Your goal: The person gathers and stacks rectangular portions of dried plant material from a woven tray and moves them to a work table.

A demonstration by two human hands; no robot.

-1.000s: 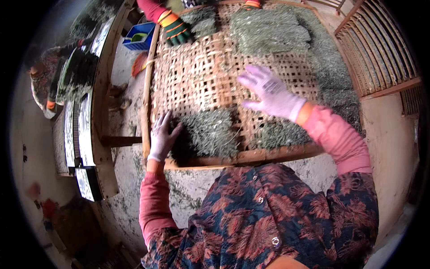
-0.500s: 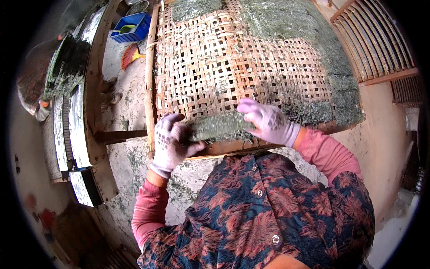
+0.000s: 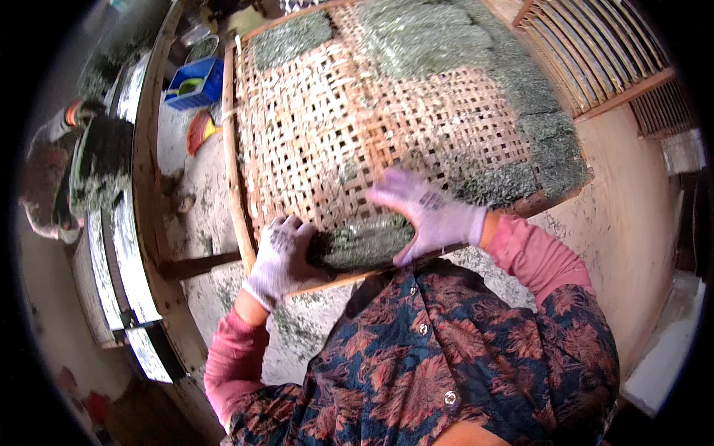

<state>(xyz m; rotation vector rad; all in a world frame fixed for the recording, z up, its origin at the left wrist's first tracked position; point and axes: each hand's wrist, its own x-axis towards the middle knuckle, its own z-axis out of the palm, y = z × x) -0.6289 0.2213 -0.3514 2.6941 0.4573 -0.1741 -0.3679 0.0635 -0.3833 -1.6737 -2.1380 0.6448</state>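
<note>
A slab of dark green, fibrous, leafy material (image 3: 361, 241) lies along the near edge of a woven bamboo tray (image 3: 320, 141). Against its left end, my left hand (image 3: 281, 260), in a pale lilac knit glove, is closed with bent fingers; its thumb is hidden. My right hand (image 3: 431, 212), gloved alike, meets the right end. Its thumb reaches down the near side and its fingers stretch out over the weave, slightly blurred. Similar green slabs (image 3: 424, 37) cover the tray's far part and right border.
Beyond the tray's left side are a blue crate (image 3: 195, 83) and an orange-yellow brush (image 3: 199, 132). Farther left, another person's gloved hands (image 3: 78, 115) hold dark green material beside a wooden-framed bench (image 3: 149, 223). A slatted wooden rack (image 3: 595, 52) stands at right.
The slab has come down flat at the tray's near edge. My right hand has spread its fingers. The view has shifted, and the other person has lifted a hand into sight.
</note>
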